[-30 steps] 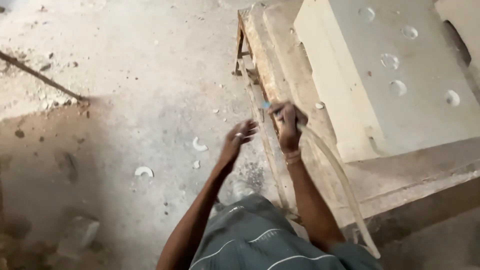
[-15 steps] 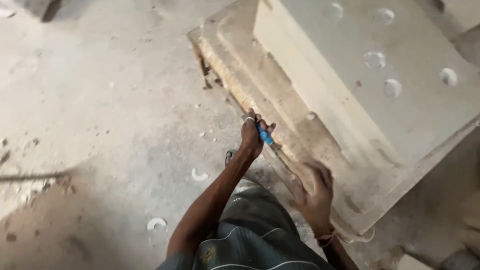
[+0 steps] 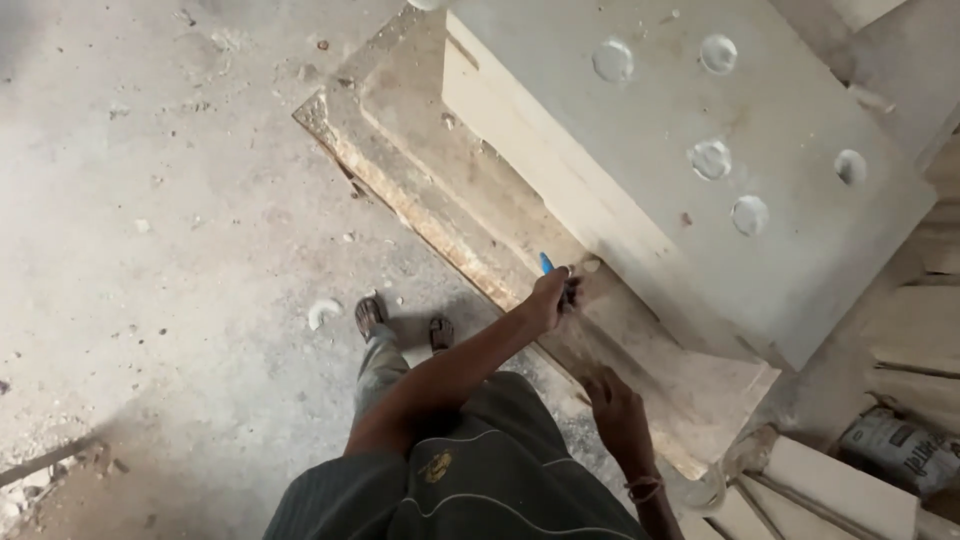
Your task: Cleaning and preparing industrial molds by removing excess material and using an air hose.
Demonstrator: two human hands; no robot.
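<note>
Holding a blue-handled tool [image 3: 546,264] in my left hand [image 3: 552,298], I have that arm stretched forward over the worn wooden base board [image 3: 455,215]. My fingers are closed around the tool; only its blue end shows above my fist, and its working end is hidden, so I cannot tell what kind of tool it is. The fist sits at the foot of the pale block [image 3: 700,170], just beside its near side face.

My right hand [image 3: 615,405] rests lower down on the same base board, near its outer edge. The fingers look loosely curled with the palm turned down onto the wood; I cannot tell whether anything is held under them. A band [image 3: 643,489] circles that wrist.

The pale block lies on top of the base board, with several round shallow recesses [image 3: 712,158] in its upper face. The base board juts out beyond the block on the near side and lies on the dusty concrete floor [image 3: 180,250].

My feet in sandals [image 3: 370,315] stand on the floor just beside the board's edge. A small curved white fragment [image 3: 323,312] lies on the floor close to the left sandal. Stacked pale planks [image 3: 930,300] sit at the far right
</note>
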